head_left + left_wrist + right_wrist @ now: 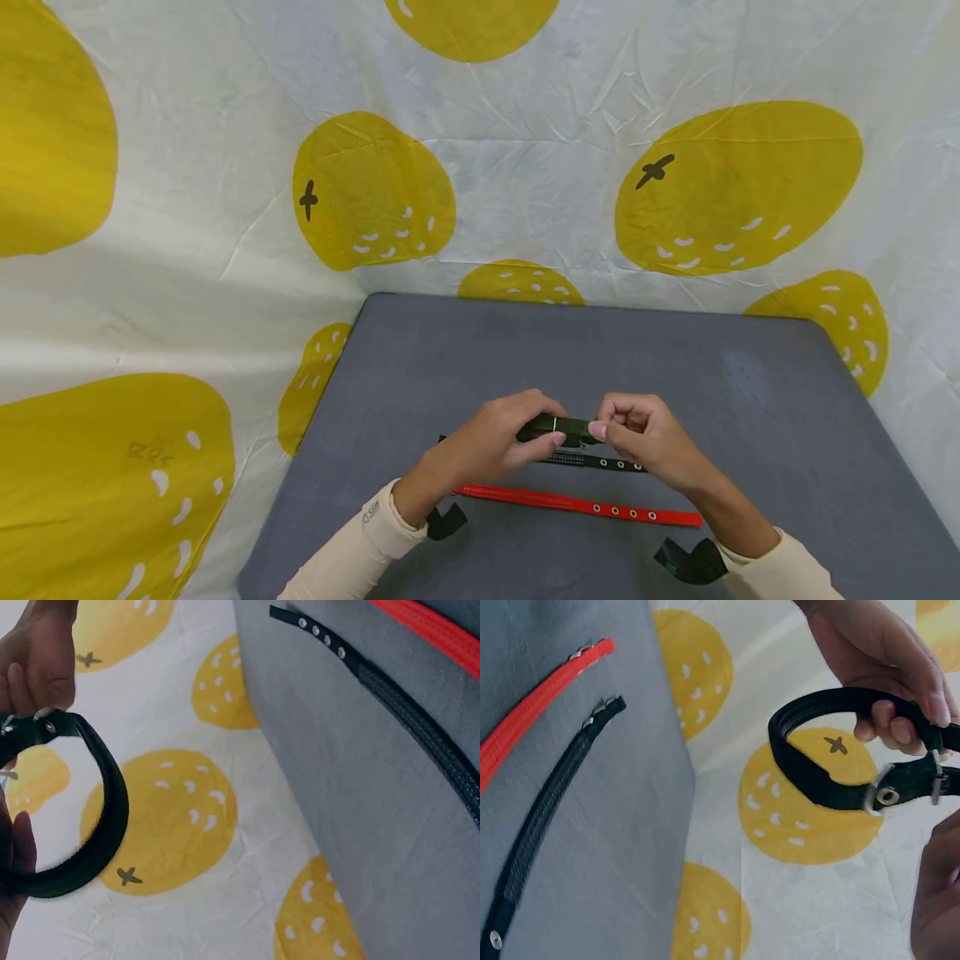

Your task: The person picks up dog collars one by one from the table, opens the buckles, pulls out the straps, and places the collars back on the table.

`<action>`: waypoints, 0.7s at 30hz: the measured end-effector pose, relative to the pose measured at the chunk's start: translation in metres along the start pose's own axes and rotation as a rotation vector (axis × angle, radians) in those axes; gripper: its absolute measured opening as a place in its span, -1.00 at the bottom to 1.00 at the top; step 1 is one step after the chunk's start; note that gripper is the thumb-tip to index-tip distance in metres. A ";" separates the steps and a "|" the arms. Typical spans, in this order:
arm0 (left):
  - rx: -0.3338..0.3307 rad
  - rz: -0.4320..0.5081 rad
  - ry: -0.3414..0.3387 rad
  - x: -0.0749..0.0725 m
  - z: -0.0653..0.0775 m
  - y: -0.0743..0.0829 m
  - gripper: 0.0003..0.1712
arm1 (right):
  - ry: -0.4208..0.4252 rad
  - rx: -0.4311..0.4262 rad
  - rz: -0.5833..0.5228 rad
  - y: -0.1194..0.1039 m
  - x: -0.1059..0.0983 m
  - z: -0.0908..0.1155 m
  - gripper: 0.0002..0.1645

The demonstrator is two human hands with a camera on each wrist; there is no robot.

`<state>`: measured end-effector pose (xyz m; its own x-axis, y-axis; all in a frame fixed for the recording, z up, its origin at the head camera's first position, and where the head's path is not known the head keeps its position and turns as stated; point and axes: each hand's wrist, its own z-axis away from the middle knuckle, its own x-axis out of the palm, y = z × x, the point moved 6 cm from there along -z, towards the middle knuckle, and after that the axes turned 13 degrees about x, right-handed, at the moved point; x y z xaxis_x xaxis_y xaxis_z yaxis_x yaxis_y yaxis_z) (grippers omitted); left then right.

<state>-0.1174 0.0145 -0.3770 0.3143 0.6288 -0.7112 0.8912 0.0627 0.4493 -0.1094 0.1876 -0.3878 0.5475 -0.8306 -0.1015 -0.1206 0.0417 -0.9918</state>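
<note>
A dark pet collar [573,431] is bent into a loop and held up over the table between both hands. My left hand [501,433] grips the loop's band, thumb in front and fingers behind. With thumb and fingertips, my right hand [651,439] pinches the collar's strap end. The right wrist view shows the collar's metal buckle [876,791] and an eyelet [887,796] beside it. Below the hands lie a black collar [588,461] with metal eyelets and, nearer the person, a red collar [540,498], both stretched out flat.
The grey table [450,350] has its far edge against a white cloth [525,183] printed with yellow fruit. Black straps [690,561] hang near both wrists, beside the cream sleeves [360,542].
</note>
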 end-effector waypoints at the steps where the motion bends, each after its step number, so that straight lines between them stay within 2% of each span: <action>1: 0.003 -0.006 -0.001 0.000 0.000 0.000 -0.77 | 0.008 0.004 0.013 0.000 0.000 0.000 -0.69; 4: 0.010 -0.036 -0.014 -0.001 -0.001 0.000 -0.80 | 0.038 0.009 0.071 -0.002 -0.001 0.000 -0.72; 11: -0.009 -0.096 -0.070 0.004 0.001 0.000 -0.79 | 0.140 0.139 0.193 -0.001 0.001 -0.004 -0.75; 17: -0.026 -0.092 -0.068 0.004 0.001 0.000 -0.78 | 0.156 0.155 0.212 0.000 0.003 -0.004 -0.66; 21: -0.031 -0.066 -0.059 0.002 0.001 0.000 -0.78 | 0.142 0.123 0.186 -0.001 0.004 -0.003 -0.63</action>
<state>-0.1160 0.0150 -0.3794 0.2747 0.5756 -0.7702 0.9003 0.1273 0.4162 -0.1100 0.1824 -0.3872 0.4028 -0.8714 -0.2800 -0.1023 0.2611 -0.9599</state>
